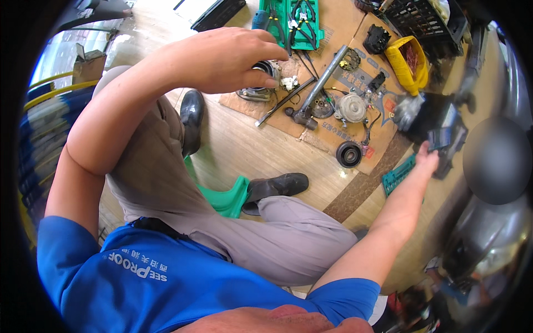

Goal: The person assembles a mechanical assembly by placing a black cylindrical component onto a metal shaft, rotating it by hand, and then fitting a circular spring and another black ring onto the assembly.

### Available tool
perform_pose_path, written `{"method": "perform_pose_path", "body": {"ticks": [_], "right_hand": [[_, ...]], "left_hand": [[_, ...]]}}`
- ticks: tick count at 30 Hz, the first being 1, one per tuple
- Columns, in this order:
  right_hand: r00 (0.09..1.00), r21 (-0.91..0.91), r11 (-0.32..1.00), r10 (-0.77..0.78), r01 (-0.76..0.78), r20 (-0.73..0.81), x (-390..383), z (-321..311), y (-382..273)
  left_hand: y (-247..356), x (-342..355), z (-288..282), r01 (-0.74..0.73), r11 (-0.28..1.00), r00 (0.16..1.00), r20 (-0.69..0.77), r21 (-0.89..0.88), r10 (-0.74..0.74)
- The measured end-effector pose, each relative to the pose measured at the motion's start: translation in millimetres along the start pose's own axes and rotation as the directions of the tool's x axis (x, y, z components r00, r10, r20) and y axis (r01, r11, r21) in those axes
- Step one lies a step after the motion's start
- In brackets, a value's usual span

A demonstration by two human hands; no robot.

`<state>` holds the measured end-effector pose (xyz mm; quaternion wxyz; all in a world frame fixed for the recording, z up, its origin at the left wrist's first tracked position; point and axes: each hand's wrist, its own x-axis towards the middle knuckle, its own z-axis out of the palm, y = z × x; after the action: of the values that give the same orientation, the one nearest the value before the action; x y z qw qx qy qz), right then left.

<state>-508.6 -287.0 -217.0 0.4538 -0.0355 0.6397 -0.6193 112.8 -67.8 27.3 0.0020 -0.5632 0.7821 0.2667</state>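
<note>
My left hand hangs over a round metal housing, fingers loosely curved and apart, beside a white crumpled piece. My right hand reaches out at the right and grips a small grey-blue object above dark items, near a teal tool case. On the cardboard lie a steel hammer, a T-handled bar, a silver round motor part and a black pulley.
A green plier case, black crate and yellow cut container line the back. A green stool is between my booted feet. Blue-and-yellow racking stands left, a dark shiny vehicle body right; people show blurred at lower right.
</note>
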Motion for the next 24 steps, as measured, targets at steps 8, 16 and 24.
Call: {"method": "perform_pose_path", "body": {"ticks": [8, 16, 24], "right_hand": [[0.893, -0.416, 0.887, 0.009, 0.201, 0.450, -119.0, 89.4, -19.5], [0.469, -0.327, 0.652, -0.050, 0.685, 0.882, -408.3, 221.1, 28.9], [0.216, -0.229, 0.042, 0.197, 0.973, 0.956, -461.6, 173.3, 175.0]], "left_hand": [[21.8, -5.6, -22.0, -0.081, 0.997, 0.988, -0.134, 0.018, 0.083], [45.4, -80.3, -61.1, -0.322, 0.945, 0.807, -0.538, -0.052, 0.245], [44.1, -134.7, -101.9, -0.343, 0.914, 0.800, -0.578, -0.219, 0.161]]}}
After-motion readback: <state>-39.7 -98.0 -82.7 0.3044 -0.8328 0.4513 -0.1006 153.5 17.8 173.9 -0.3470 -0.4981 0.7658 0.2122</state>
